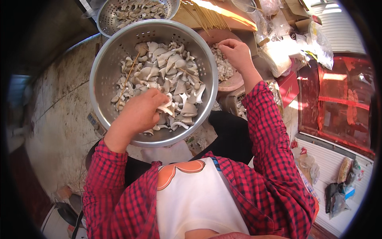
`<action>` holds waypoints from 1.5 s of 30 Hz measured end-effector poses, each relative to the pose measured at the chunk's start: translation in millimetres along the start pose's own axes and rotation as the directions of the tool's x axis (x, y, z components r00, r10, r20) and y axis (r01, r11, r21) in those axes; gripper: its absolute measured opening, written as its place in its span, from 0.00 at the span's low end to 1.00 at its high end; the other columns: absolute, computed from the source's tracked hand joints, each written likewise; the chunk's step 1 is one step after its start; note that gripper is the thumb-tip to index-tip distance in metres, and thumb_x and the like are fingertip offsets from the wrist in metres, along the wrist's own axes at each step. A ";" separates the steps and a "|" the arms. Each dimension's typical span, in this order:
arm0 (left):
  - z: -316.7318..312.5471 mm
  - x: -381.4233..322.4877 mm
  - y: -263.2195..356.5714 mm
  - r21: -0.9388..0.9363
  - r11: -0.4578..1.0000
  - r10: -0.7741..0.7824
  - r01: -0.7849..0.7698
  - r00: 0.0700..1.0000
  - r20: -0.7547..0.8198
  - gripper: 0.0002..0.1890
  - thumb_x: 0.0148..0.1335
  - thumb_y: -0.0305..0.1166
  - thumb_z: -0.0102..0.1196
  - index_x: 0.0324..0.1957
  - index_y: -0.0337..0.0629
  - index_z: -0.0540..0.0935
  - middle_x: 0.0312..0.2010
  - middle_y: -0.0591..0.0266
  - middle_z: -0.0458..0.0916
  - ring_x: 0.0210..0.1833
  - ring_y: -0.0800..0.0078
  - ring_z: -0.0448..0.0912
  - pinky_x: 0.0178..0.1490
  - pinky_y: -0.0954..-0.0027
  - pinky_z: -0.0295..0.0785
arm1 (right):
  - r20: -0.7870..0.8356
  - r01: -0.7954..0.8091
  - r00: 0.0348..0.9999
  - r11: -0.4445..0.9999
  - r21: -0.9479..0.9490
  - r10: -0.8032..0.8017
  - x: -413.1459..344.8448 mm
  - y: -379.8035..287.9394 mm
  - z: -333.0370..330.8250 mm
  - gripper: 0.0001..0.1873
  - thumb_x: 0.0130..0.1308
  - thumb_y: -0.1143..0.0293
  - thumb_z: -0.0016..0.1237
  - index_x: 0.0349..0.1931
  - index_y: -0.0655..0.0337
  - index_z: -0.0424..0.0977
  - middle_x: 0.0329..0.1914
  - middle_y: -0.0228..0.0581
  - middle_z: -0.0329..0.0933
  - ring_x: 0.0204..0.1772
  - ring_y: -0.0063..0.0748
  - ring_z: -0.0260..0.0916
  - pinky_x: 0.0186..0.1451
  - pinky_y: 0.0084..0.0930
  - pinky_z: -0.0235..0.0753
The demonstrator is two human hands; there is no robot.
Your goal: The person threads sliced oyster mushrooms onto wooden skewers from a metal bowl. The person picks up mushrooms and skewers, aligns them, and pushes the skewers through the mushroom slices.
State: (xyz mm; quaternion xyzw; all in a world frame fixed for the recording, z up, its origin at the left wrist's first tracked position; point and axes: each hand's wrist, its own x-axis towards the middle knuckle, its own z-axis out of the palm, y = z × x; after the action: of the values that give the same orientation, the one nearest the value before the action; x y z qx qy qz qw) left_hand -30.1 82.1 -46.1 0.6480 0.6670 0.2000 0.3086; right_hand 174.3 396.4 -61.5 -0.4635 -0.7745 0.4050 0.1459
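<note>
A large perforated steel colander (100, 80) full of grey-white oyster mushrooms (174, 64) sits in front of me at lap height. Inside its near side, my left hand (141, 109) grips an oyster mushroom (166, 110) between thumb and fingers. Two thin wooden skewers lie on the heap, one at the left (128, 79) and one at the right (190, 74). To the right, my right hand (237, 53) is over a reddish-brown basin (228, 86) of small pale mushroom pieces (222, 67). Its thumb and forefinger are pinched together; whether they hold a small bit is unclear.
Behind stands a smaller colander (104, 21) of mushrooms. Many bamboo skewers (209, 15) lie on a wooden board (185, 18). Plastic bags (277, 53) crowd the back right. A box with more mushroom pieces (241, 109) is under my right forearm. A power socket (93, 119) is at the left.
</note>
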 end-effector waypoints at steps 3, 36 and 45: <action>-7.7 -2.2 2.8 -0.041 0.999 -0.030 0.031 0.999 0.022 0.20 0.51 0.22 0.58 0.49 0.44 0.80 0.47 0.54 0.79 0.48 0.50 0.82 0.49 0.54 0.78 | -0.030 0.001 1.000 0.986 -0.165 -0.006 43.8 9.1 0.4 0.13 0.64 0.64 0.61 0.43 0.63 0.86 0.33 0.28 0.84 0.34 0.16 0.76 0.40 0.19 0.78; -23.1 -3.0 -6.8 -0.731 0.649 -0.361 -0.211 0.760 -0.540 0.16 0.58 0.13 0.56 0.48 0.35 0.83 0.43 0.61 0.83 0.45 0.72 0.81 0.51 0.72 0.75 | -0.293 -0.109 0.954 0.843 -0.527 -0.060 197.0 40.7 14.9 0.19 0.74 0.58 0.43 0.49 0.65 0.80 0.46 0.51 0.83 0.49 0.44 0.80 0.52 0.38 0.79; -25.0 3.6 -14.5 -0.877 0.361 -0.506 -0.318 0.723 -0.470 0.09 0.72 0.28 0.53 0.51 0.38 0.78 0.43 0.61 0.82 0.42 0.71 0.84 0.47 0.69 0.82 | 0.005 0.094 0.994 0.881 0.464 -0.109 23.9 -52.2 20.9 0.13 0.78 0.63 0.46 0.43 0.63 0.79 0.26 0.24 0.71 0.27 0.15 0.65 0.31 0.16 0.66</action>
State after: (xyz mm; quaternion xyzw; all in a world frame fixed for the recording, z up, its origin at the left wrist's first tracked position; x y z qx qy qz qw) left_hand -57.5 87.8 -38.1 0.1895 0.5350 0.7404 0.3600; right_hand 117.8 393.5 -38.4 -0.3680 -0.6809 0.5768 0.2613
